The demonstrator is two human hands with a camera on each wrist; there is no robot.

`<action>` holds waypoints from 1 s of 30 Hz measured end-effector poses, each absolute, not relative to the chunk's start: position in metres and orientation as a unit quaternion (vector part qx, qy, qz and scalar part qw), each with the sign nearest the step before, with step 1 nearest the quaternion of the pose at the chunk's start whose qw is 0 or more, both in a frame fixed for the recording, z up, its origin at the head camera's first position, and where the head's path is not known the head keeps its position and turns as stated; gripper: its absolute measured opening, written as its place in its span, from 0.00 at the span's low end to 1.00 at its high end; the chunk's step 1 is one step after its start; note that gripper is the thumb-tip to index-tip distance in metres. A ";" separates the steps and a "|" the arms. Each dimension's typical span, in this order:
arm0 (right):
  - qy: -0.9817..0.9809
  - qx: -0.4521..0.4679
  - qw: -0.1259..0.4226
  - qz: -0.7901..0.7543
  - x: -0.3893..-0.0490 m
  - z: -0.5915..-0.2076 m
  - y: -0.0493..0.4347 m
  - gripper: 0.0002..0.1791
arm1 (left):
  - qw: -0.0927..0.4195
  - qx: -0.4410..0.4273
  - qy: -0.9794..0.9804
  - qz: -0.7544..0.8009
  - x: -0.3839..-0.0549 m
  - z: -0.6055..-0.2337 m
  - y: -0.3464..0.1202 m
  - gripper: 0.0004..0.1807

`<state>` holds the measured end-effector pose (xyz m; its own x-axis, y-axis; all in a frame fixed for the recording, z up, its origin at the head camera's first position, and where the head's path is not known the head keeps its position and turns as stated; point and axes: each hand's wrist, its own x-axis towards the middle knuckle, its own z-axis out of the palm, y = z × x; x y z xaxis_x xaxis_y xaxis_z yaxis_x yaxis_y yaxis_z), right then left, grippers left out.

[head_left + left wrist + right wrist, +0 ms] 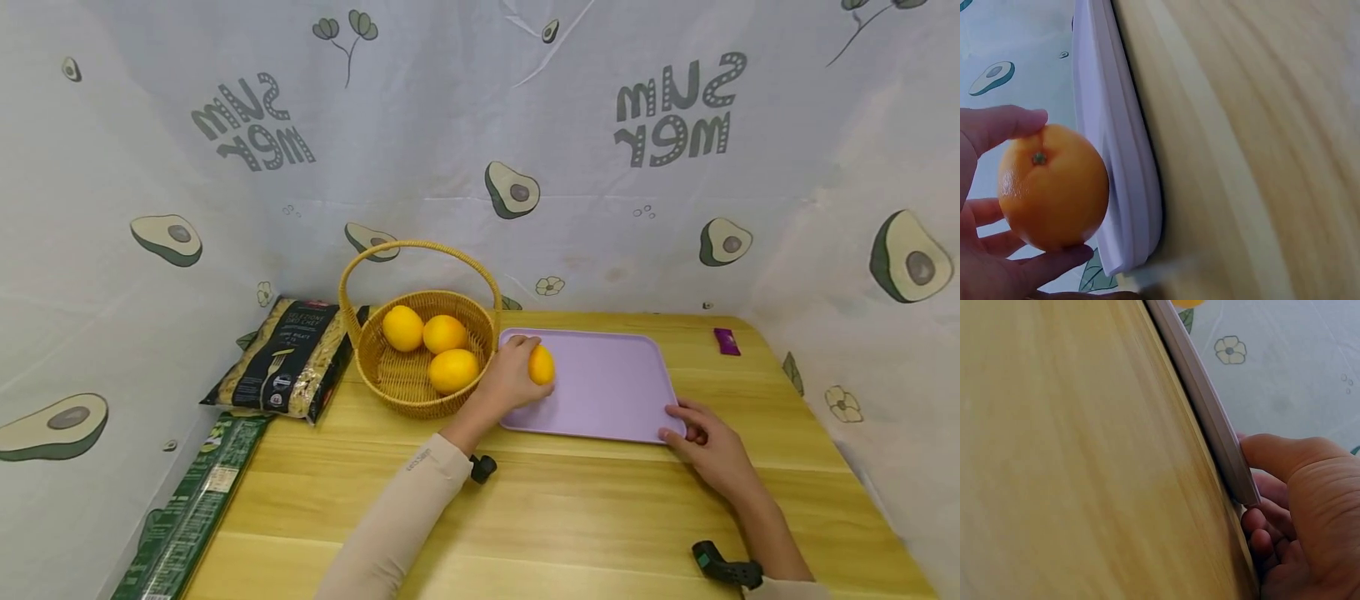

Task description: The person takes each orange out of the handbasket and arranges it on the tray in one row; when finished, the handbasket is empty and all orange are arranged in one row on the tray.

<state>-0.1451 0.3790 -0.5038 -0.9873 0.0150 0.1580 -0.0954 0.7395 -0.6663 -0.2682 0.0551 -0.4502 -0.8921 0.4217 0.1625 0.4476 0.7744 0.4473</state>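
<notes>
Head view shows the left hand (pixel 510 382) near the centre of the frame, thumb and fingers grasping a round, glossy orange fruit (pixel 542 365) at the left end of a flat lilac rectangular tray (pixel 607 383); whether fruit and tray touch, I cannot tell. At right of centre, the right hand (pixel 708 446) pinches the tray's near right corner, thumb against the rim in the right wrist view. Just left of the tray stands a woven yellow-brown wicker basket (pixel 408 407) with a tall arched handle, holding three more orange fruits (pixel 402 327). Beside it, left in the frame, lies a black-and-clear plastic pasta bag (pixel 288 358); a long green plastic packet (pixel 198 500) occupies the lower left, and a small purple wrapped packet (pixel 727 341) lies right of the tray on the yellow wood-grain table (pixel 585 533).
</notes>
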 end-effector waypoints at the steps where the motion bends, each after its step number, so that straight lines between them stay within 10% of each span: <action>1: -0.929 0.021 0.077 0.362 -0.145 -0.504 0.378 0.28 | 0.028 -0.227 -0.942 -0.244 -0.269 -0.451 0.056 0.44; 30: -0.928 0.021 0.084 0.361 -0.142 -0.503 0.379 0.29 | -0.007 -0.226 -0.937 -0.265 -0.246 -0.433 0.039 0.49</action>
<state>-0.1421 0.3790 -0.5029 -0.9849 0.0211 0.1720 -0.1008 0.7379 -0.6673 -0.2455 0.0385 -0.4331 -0.8975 0.4279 0.1066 0.4204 0.7572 0.5000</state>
